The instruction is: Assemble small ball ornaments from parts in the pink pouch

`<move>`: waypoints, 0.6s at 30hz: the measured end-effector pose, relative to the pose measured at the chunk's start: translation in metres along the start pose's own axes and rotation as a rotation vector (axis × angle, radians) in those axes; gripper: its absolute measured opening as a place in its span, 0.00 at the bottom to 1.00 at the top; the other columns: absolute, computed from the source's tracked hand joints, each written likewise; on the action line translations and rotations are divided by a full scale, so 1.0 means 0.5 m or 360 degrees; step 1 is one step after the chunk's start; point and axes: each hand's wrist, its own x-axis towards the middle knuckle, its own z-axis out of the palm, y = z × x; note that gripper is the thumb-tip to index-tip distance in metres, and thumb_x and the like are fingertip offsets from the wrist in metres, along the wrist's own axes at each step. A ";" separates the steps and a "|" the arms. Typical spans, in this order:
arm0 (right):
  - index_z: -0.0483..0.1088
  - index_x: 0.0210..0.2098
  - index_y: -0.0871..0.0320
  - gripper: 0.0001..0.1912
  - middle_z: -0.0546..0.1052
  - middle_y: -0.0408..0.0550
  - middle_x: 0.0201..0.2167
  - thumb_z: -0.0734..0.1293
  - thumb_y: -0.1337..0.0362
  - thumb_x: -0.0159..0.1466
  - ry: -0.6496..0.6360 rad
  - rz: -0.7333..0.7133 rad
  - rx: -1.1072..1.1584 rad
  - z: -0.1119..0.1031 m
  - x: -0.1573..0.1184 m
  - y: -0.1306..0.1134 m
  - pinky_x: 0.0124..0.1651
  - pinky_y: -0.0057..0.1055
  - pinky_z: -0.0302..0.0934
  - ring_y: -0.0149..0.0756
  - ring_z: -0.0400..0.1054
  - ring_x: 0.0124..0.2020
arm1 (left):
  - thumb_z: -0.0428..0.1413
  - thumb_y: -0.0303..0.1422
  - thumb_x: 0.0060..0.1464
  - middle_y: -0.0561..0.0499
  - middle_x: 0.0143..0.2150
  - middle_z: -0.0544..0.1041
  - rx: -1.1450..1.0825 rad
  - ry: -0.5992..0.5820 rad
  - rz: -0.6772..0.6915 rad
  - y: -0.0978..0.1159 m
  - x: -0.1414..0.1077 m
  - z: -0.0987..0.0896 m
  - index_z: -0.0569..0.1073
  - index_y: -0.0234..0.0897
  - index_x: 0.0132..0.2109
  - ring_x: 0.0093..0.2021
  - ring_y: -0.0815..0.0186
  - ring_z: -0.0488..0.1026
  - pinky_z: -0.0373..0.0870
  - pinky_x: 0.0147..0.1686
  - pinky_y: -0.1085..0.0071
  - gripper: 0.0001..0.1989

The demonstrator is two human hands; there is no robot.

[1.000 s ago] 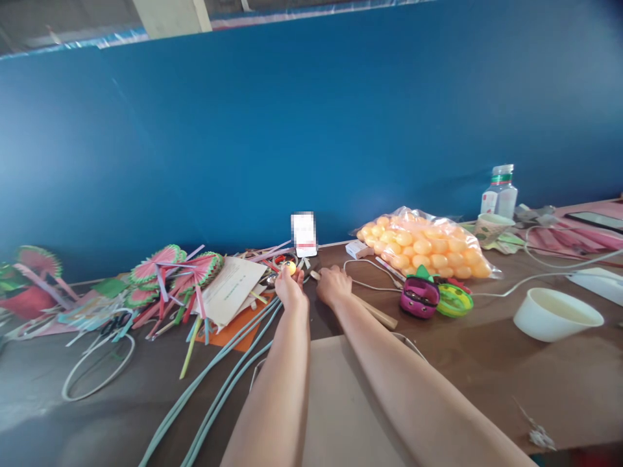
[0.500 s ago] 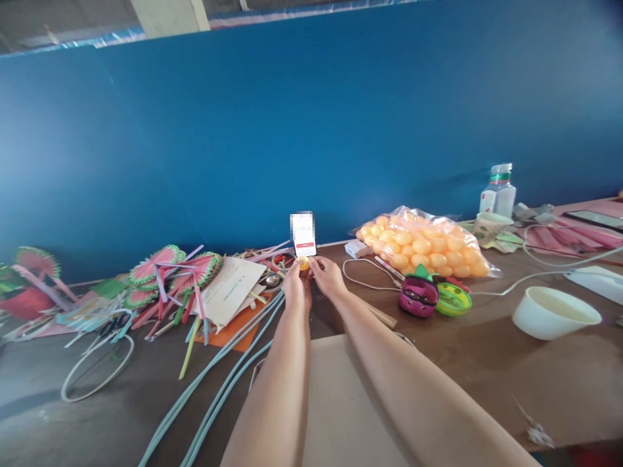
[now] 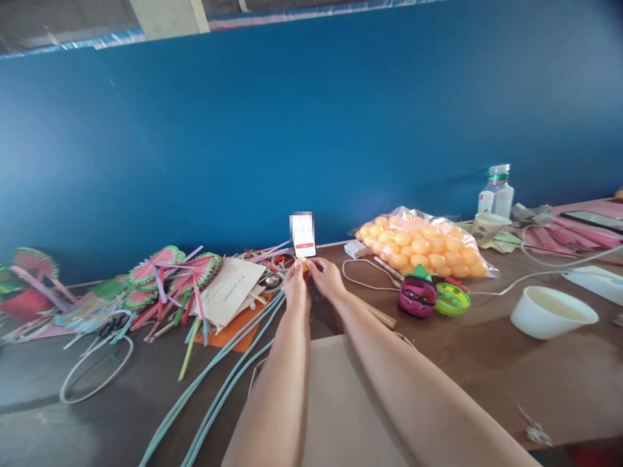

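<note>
Both my hands meet at the middle of the table, just in front of a phone (image 3: 305, 245) propped upright with a lit white screen. A small round yellow piece (image 3: 305, 262) is pinched between my left hand (image 3: 295, 285) and my right hand (image 3: 327, 277); its kind is too small to make out, and fingers cover most of it. The fingers of each hand are closed. Beneath my forearms lies a beige board or box top (image 3: 335, 395). To the left of my hands rests a shiny round metal object (image 3: 272, 279).
Left lie watermelon-patterned paper fans (image 3: 195, 274), papers (image 3: 231, 285) and pale blue cords (image 3: 219, 383). Right are a bag of orange balls (image 3: 423, 245), a purple case (image 3: 416, 297), a green-yellow case (image 3: 453, 298), a white tub (image 3: 553, 314) and a bottle (image 3: 496, 193). A blue partition (image 3: 311, 123) stands behind.
My fingers have closed further over the yellow piece, so less of it shows. Both hands remain in nearly the same place, and the view has shifted very slightly.
</note>
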 end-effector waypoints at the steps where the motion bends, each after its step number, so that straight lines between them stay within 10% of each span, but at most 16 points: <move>1: 0.75 0.41 0.57 0.13 0.80 0.47 0.38 0.63 0.57 0.65 0.0003 0.0028 -0.0004 -0.001 0.001 0.000 0.44 0.28 0.63 0.36 0.73 0.40 | 0.62 0.32 0.47 0.44 0.32 0.78 0.0015 0.0005 -0.0003 -0.001 0.001 0.000 0.76 0.30 0.36 0.34 0.61 0.77 0.73 0.40 0.62 0.10; 18: 0.76 0.40 0.58 0.20 0.80 0.49 0.33 0.61 0.50 0.65 -0.0050 0.0218 0.0007 -0.002 0.005 0.005 0.39 0.28 0.63 0.37 0.74 0.37 | 0.63 0.36 0.46 0.46 0.32 0.78 0.0267 -0.0116 0.0094 -0.021 0.015 -0.015 0.78 0.31 0.38 0.33 0.62 0.77 0.73 0.39 0.66 0.13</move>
